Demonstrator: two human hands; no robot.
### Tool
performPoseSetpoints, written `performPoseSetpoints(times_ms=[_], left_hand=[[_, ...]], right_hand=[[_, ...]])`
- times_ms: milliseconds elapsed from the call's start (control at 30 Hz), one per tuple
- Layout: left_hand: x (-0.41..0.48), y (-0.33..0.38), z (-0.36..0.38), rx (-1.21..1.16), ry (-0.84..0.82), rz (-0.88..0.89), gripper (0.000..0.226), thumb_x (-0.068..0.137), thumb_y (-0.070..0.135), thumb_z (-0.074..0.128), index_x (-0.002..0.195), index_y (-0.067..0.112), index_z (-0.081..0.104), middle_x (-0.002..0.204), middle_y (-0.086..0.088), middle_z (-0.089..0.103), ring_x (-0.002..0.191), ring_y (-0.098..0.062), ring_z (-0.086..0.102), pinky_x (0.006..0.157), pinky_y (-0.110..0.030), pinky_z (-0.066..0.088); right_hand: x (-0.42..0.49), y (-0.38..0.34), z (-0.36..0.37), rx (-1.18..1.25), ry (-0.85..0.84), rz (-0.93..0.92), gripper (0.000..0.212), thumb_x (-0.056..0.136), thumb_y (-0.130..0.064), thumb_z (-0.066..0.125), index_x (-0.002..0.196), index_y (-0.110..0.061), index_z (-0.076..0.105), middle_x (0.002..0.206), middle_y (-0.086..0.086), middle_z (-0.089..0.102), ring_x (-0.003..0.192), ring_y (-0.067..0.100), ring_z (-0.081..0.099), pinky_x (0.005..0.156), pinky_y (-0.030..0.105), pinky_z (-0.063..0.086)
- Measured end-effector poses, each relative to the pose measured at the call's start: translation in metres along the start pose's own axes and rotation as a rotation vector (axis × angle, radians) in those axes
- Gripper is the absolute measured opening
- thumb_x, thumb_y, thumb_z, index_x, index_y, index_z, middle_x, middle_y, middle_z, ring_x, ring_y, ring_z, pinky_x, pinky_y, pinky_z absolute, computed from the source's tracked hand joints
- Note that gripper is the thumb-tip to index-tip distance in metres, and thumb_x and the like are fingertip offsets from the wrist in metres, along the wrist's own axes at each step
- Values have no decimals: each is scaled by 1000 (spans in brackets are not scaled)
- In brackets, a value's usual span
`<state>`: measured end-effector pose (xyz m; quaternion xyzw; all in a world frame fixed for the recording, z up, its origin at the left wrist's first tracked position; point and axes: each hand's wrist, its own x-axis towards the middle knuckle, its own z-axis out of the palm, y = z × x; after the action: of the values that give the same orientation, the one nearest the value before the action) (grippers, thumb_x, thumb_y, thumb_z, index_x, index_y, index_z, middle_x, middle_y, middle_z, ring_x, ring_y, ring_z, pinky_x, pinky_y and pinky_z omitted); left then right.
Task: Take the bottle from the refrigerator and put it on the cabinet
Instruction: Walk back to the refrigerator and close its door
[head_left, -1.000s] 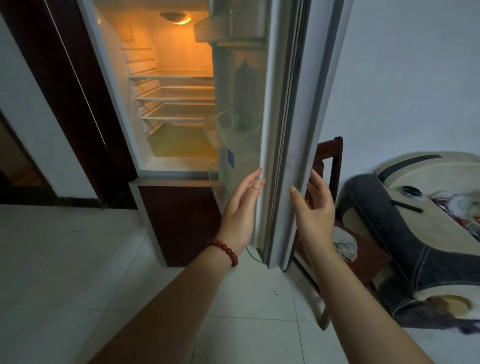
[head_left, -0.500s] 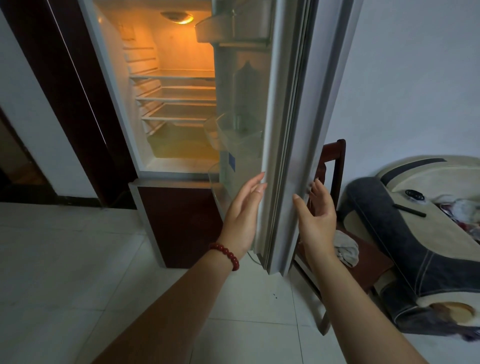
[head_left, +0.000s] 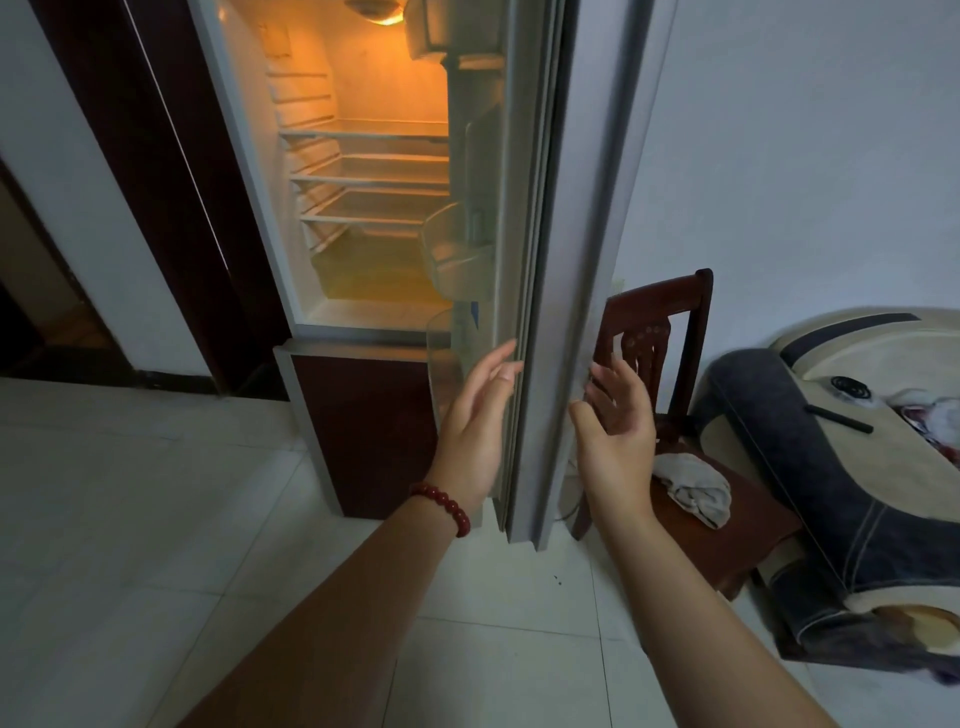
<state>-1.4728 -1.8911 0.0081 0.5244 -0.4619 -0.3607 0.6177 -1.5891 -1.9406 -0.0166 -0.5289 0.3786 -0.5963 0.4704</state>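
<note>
The refrigerator (head_left: 260, 171) stands open and lit, its wire shelves bare. Its door (head_left: 566, 260) faces me edge-on. In the lower door bin stands a clear bottle (head_left: 464, 332) with a blue label, seen through the bin's clear wall. My left hand (head_left: 478, 431), with a red bead bracelet on the wrist, is open on the inner side of the door, fingertips at the door seal just right of the bottle. My right hand (head_left: 618, 431) is open on the outer side of the door edge, holding nothing.
A dark wooden chair (head_left: 675, 374) with a grey cloth (head_left: 693, 488) on its seat stands right behind the door. A cushioned sofa (head_left: 841, 493) fills the right side. A dark doorway lies left of the refrigerator. The floor is pale tile.
Both hands have sunk a little along the door edge and their fingers have spread. The view has shifted slightly, with the door now more edge-on.
</note>
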Motion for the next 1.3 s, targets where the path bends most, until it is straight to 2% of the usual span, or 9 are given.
performPoseSetpoints(times_ms=[167,333,500,600,700,833,967,1133,1300], left_hand=[[-2,-3,-27,-9,55,22,34,96,36,34,127,35,48,119,18,56,101,17,51,69,3,37],[-3,-7,-63,17,113,15,31,96,39,33,122,45,48,121,21,55,112,9,48,76,-11,36],[1,-8,-113,32,156,14,32,95,40,34,123,42,48,121,19,57,109,10,51,69,2,38],[8,-9,-148,24,193,16,28,96,37,33,120,42,48,116,19,57,101,14,54,66,3,38],[18,-11,-182,26,218,17,29,96,38,33,122,40,46,115,18,56,96,15,55,63,2,39],[36,-10,-231,52,248,40,39,89,44,34,126,36,45,115,18,56,95,14,56,63,1,41],[54,-7,-281,90,275,33,32,94,41,33,123,40,45,117,18,55,96,15,54,64,1,40],[72,-3,-336,117,289,50,39,84,50,31,120,42,44,109,26,55,94,18,53,63,3,38],[97,-7,-375,104,305,15,39,82,51,30,117,47,44,120,19,54,112,2,49,75,-11,36]], right_hand=[[-16,6,28,57,-74,19,52,88,4,52,134,-19,45,128,0,56,120,12,54,102,34,45],[-26,16,69,79,-130,36,52,87,9,48,127,-25,49,125,-1,58,118,13,55,103,45,44],[-30,25,118,127,-164,66,51,86,10,47,118,-30,54,120,-2,60,114,17,57,102,49,44],[-31,30,152,142,-185,78,51,86,10,47,117,-29,55,119,-2,61,114,16,58,102,48,45],[-31,36,189,161,-216,80,48,86,11,47,122,-21,54,121,3,61,115,19,59,101,49,46],[-29,46,239,194,-261,101,50,86,11,46,123,-21,53,125,7,59,117,19,58,100,51,46],[-25,53,289,206,-285,102,51,84,7,48,121,-29,55,125,0,60,116,14,58,101,48,46],[-14,57,355,218,-314,74,52,85,11,45,126,-20,51,129,2,57,118,15,57,101,46,46],[0,61,403,221,-316,65,51,85,11,45,125,-20,51,130,3,56,114,9,58,99,35,48]])
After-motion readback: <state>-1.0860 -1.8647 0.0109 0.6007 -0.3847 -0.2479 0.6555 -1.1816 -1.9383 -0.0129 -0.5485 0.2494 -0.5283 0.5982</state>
